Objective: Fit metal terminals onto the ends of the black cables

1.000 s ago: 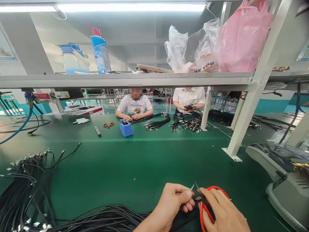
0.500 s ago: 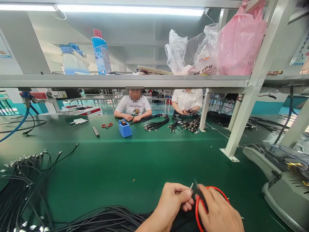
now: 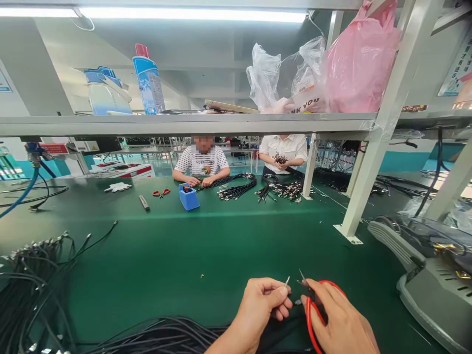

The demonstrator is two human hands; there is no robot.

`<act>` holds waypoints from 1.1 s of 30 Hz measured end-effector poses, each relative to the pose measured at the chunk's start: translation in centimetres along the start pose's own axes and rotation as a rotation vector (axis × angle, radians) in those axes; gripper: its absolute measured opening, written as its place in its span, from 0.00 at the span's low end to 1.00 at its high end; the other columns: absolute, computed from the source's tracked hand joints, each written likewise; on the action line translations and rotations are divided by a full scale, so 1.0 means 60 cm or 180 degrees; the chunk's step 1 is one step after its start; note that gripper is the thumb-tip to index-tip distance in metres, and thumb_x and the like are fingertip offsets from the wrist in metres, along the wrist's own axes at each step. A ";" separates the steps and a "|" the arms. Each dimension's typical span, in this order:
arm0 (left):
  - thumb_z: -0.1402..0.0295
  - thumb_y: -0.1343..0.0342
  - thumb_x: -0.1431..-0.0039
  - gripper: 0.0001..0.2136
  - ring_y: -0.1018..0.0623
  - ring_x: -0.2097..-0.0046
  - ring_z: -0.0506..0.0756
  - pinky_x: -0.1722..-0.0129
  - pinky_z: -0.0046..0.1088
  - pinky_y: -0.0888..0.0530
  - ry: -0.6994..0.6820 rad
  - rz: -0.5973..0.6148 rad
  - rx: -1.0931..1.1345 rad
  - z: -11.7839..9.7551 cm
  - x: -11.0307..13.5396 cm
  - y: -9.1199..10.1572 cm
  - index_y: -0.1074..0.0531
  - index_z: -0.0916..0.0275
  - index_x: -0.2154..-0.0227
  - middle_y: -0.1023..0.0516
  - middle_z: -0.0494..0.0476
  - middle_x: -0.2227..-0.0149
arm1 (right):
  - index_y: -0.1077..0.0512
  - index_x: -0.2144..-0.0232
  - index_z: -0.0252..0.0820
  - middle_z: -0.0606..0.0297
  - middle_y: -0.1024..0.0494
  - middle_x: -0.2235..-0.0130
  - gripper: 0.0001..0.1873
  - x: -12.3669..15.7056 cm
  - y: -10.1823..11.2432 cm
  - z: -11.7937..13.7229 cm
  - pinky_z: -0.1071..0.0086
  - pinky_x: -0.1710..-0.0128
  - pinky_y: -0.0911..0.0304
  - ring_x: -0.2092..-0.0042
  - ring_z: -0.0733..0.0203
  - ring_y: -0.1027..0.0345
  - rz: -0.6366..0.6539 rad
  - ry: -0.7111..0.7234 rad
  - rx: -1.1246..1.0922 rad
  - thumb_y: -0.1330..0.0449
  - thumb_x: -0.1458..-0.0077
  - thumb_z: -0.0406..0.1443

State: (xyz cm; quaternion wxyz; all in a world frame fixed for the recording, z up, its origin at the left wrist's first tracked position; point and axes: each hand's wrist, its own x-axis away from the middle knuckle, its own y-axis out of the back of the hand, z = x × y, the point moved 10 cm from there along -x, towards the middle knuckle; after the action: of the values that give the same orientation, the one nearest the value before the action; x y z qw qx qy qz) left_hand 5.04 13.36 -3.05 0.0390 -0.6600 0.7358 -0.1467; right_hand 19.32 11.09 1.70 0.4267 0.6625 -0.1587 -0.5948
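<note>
My left hand [image 3: 263, 305] pinches a cable end between thumb and fingers, and its pale, thin tip [image 3: 287, 280] sticks up past the fingertips. Just to the right, my right hand [image 3: 339, 312] is wrapped round red-handled scissors [image 3: 311, 322]. Their dark blades are parted and point up and to the left, a small gap away from the cable tip. Below both hands, a bundle of black cables [image 3: 173, 334] runs along the near edge of the table. Most of the held cable is hidden by my left hand.
More black cables with metal ends [image 3: 40, 275] lie at left. A grey machine [image 3: 435, 285] stands at right, beside a white shelf post [image 3: 368, 162]. Across the green table [image 3: 165, 260] are a blue dispenser [image 3: 189, 198], red-handled pliers [image 3: 161, 193], a glove [image 3: 118, 187] and two people handling cables.
The scissors have moved slightly right, away from the cable tip, and their blades now show clearly. My left hand has shifted a little left. One person across the table has raised a cable bunch.
</note>
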 end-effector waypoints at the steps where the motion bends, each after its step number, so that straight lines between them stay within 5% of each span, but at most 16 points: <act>1: 0.56 0.32 0.57 0.21 0.29 0.78 0.47 0.78 0.20 0.35 -0.0013 0.0002 0.0001 0.000 0.000 0.000 0.23 0.73 0.72 0.24 0.58 0.78 | 0.26 0.58 0.45 0.65 0.18 0.62 0.16 0.002 -0.002 0.005 0.70 0.74 0.25 0.65 0.60 0.22 -0.0018 0.0125 0.0048 0.51 0.42 0.36; 15: 0.57 0.33 0.58 0.19 0.29 0.78 0.48 0.76 0.22 0.34 -0.0097 0.0054 -0.0090 -0.007 0.002 -0.008 0.22 0.73 0.74 0.23 0.61 0.77 | 0.25 0.56 0.41 0.59 0.20 0.63 0.18 0.005 -0.017 0.049 0.63 0.68 0.26 0.63 0.54 0.23 0.0006 0.0416 0.0197 0.47 0.49 0.33; 20: 0.60 0.34 0.57 0.15 0.31 0.79 0.47 0.77 0.21 0.36 -0.0176 0.0040 -0.0213 -0.018 0.002 -0.009 0.23 0.72 0.77 0.25 0.58 0.78 | 0.25 0.56 0.44 0.63 0.19 0.62 0.18 -0.007 -0.010 0.030 0.64 0.70 0.26 0.64 0.55 0.22 0.0113 0.0040 0.0211 0.50 0.46 0.34; 26: 0.61 0.35 0.57 0.15 0.32 0.80 0.47 0.78 0.22 0.38 -0.0107 0.0013 -0.0310 -0.011 0.002 -0.006 0.22 0.72 0.74 0.25 0.58 0.79 | 0.26 0.58 0.42 0.61 0.18 0.64 0.19 -0.018 0.023 -0.079 0.60 0.79 0.28 0.71 0.50 0.22 0.0109 -0.1093 0.0290 0.53 0.39 0.43; 33: 0.58 0.36 0.54 0.17 0.33 0.76 0.48 0.75 0.22 0.38 -0.0170 -0.0019 -0.0323 -0.018 0.001 0.001 0.23 0.71 0.73 0.28 0.55 0.78 | 0.27 0.56 0.50 0.70 0.19 0.59 0.18 -0.004 0.003 -0.041 0.66 0.72 0.26 0.65 0.59 0.23 0.0365 -0.0869 -0.0267 0.54 0.39 0.45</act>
State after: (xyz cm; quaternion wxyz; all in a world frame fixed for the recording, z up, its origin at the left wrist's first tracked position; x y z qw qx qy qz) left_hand 4.69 13.46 -2.03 0.0247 -0.6670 0.7390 -0.0917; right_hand 21.57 12.08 1.81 0.4617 0.5469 -0.2278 -0.6602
